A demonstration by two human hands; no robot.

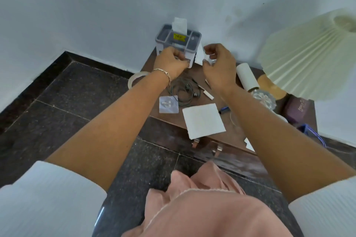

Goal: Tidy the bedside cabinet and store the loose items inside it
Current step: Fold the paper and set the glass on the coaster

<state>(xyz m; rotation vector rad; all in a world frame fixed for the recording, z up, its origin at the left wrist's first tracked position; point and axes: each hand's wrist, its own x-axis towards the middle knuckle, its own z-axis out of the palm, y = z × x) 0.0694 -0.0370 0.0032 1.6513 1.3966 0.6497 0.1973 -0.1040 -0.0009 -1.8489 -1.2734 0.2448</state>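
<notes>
Pinched in the right hand (218, 65), the small clear piece (209, 62) may slip into the cables (183, 91); what the curled left hand (170, 62) holds is unclear.

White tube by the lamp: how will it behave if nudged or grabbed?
White tube lies on its side, so likely rolls if nudged. Looks like paper or card: probably light, crushable. Lamp base beside it may stop it.

Pale wall (96, 5), dark, perhaps granite floor (67, 92).
</notes>
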